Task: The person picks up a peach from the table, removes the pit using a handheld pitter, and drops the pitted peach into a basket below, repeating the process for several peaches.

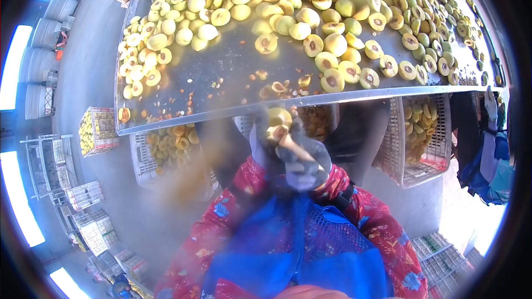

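A yellow-green stone fruit (278,116), cut open with brown flesh showing at its middle, is held up just below the table's near edge. My left hand (262,137), in a dark glove and partly blurred, is closed around it from the left. My right hand (309,160), in a grey glove, is closed on a tool with a pale, wood-coloured handle (296,148). The tool's tip meets the fruit, and its exact shape is hidden. Many halved stone fruits (333,80) lie on the metal table (221,72) beyond my hands.
Pits and scraps (277,87) lie near the table's raised metal edge (233,112). Below stand plastic crates of fruit, one at the right (396,144) and one at the left (143,158). Another person's sleeve (487,155) shows at far right. Stacked crates (94,230) stand at the left.
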### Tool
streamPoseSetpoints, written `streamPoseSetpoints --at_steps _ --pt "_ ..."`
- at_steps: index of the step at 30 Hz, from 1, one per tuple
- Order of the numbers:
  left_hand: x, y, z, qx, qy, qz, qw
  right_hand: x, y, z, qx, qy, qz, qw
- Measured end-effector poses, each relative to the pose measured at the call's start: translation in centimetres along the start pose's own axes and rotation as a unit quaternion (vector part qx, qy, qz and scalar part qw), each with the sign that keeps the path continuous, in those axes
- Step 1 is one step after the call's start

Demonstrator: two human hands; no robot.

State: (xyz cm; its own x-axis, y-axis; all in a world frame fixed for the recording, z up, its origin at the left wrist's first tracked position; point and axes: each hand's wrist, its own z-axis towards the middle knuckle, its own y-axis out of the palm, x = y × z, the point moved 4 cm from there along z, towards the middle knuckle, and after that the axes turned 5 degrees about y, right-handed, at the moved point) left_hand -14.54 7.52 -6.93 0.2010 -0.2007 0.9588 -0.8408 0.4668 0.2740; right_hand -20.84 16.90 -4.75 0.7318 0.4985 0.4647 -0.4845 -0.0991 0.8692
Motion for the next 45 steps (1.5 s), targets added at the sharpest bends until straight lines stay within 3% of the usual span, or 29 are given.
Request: streamPoseSetpoints --at_steps 2,3,4,5,7,9,11,13,14,16,17,18,19,21,25,27,28,29,30,31,32,33,36,37,40,42,44,45 --pt "-1.1 -1.9 -1.0 0.043 -0.06 -0.205 0.976 0.8 0.9 0.4 0.036 -0.002 -0.015 0.999" --pt "1.1 -3.2 -1.2 0.006 0.041 0.008 0.999 0.4 1.3 0.5 0.047 -0.012 -0.05 0.998" --pt "3.3 -4.6 -1.5 0.021 0.143 0.33 0.933 -0.3 1.8 0.0 0.153 -0.057 -0.092 0.982" --pt "5.5 -5.9 -2.0 0.085 0.218 0.529 0.816 -1.1 1.9 -0.8 0.167 -0.061 -0.083 0.981" --pt "9.4 -12.3 -1.2 0.165 0.081 0.552 0.813 -2.6 2.0 -2.5 0.195 -0.068 -0.065 0.976" --pt "11.5 -14.3 -0.1 0.162 0.08 0.846 0.502 -4.0 -0.7 -4.6 0.252 -0.056 -0.142 0.956" --pt "11.4 -14.3 4.3 0.059 0.068 0.773 0.628 -4.7 -1.8 -5.0 0.287 -0.028 -0.216 0.933" --pt "9.2 -11.3 11.3 -0.026 0.059 0.745 0.664 -5.1 -2.2 -4.5 0.347 -0.037 -0.326 0.879" --pt "8.4 -8.4 14.4 -0.031 0.05 0.739 0.672 -5.1 -1.9 -3.9 0.403 -0.061 -0.404 0.819" --pt "6.6 -2.6 19.7 -0.069 0.018 0.716 0.695 -4.1 0.3 -3.2 0.437 -0.053 -0.387 0.81" --pt "3.7 -1.8 22.1 -0.085 0.086 0.76 0.639 -3.9 1.0 -3.2 0.453 -0.05 -0.378 0.806" --pt "2.4 -0.6 23.1 -0.093 0.011 0.754 0.651 -4.0 0.8 -3.5 0.446 -0.073 -0.4 0.797" --pt "1.1 -0.2 23.8 -0.115 0.009 0.691 0.713 -4.1 0.9 -3.9 0.44 -0.099 -0.422 0.786" --pt "-0.3 -0.1 23.9 -0.229 -0.065 0.56 0.794 -4.1 1.1 -4.6 0.435 -0.13 -0.45 0.769" --pt "-1.7 -2.1 19.7 -0.17 -0.123 0.376 0.903 -4.2 3.1 -4.8 0.453 -0.127 -0.48 0.741" --pt "3.0 -0.3 14.3 -0.187 -0.193 0.258 0.928 -3.7 5.0 -3.6 0.453 -0.129 -0.525 0.709" --pt "5.0 0.5 12.5 -0.225 -0.104 0.25 0.936 -4.0 4.1 -3.6 0.43 -0.136 -0.562 0.694" --pt "6.8 1.2 10.7 -0.264 -0.012 0.239 0.934 -4.7 4.2 -3.2 0.387 -0.212 -0.699 0.562" --pt "6.4 0.7 9.6 -0.254 0.0 0.193 0.948 -4.9 4.4 -2.7 0.329 -0.279 -0.806 0.406" --pt "6.0 0.2 8.4 -0.246 0.012 0.147 0.958 -4.5 4.5 -2.5 0.348 -0.273 -0.8 0.406" --pt "2.5 -2.0 7.6 -0.189 -0.059 0.067 0.978 -4.0 4.7 -2.4 0.367 -0.266 -0.794 0.405" --pt "0.3 -3.2 6.7 -0.129 -0.129 -0.015 0.983 -3.5 4.7 -2.2 0.365 -0.273 -0.813 0.362" --pt "3.6 0.4 3.8 -0.097 -0.215 -0.05 0.97 -2.3 4.7 -2.0 0.368 -0.272 -0.856 0.241" --pt "3.5 0.8 3.3 -0.098 -0.224 -0.08 0.966 -2.1 4.8 -1.9 0.377 -0.272 -0.85 0.247" --pt "3.4 1.0 2.7 -0.095 -0.038 0.078 0.992 -1.4 5.1 -1.4 0.39 -0.28 -0.839 0.258" --pt "2.3 -0.2 2.6 -0.091 0.043 0.264 0.959 -1.0 5.0 -1.3 0.384 -0.294 -0.838 0.251" --pt "1.6 -0.4 2.1 -0.052 -0.028 0.155 0.986 -0.8 4.8 -1.2 0.351 -0.291 -0.85 0.262" --pt "1.8 0.1 1.8 -0.032 -0.063 0.099 0.993 -1.2 4.8 -1.1 0.365 -0.268 -0.829 0.329"
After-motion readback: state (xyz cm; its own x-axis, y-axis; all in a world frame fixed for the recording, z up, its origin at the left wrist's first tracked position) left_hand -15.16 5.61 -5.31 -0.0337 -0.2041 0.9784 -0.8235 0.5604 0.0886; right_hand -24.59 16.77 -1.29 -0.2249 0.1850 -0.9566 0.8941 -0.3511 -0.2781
